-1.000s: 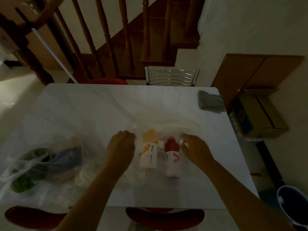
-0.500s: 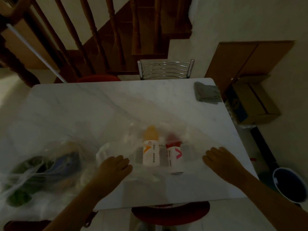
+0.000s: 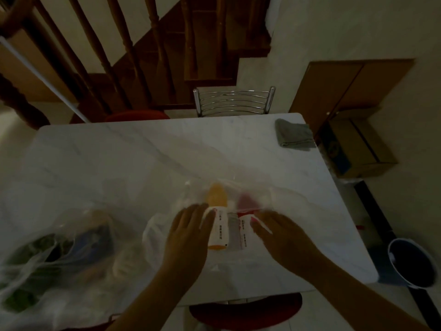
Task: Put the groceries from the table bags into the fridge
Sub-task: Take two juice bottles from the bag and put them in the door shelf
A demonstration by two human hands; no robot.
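Two juice bottles lying side by side inside a thin clear plastic bag, lower centre of frame on the marble surface: orange bottle left, red bottle right. Probably rigid, moderately heavy, slick under film; best gripped round the labelled middle. Left hand flat, fingers straight, touching the orange bottle's side; right hand spread over the red one, holding nothing.

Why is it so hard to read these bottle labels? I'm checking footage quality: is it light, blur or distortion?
Head view: the room is dim, so the orange bottle and red bottle look muted; both lie under a filmy clear bag that hazes them; the label print is soft; wide-angle bending curves the table edges.
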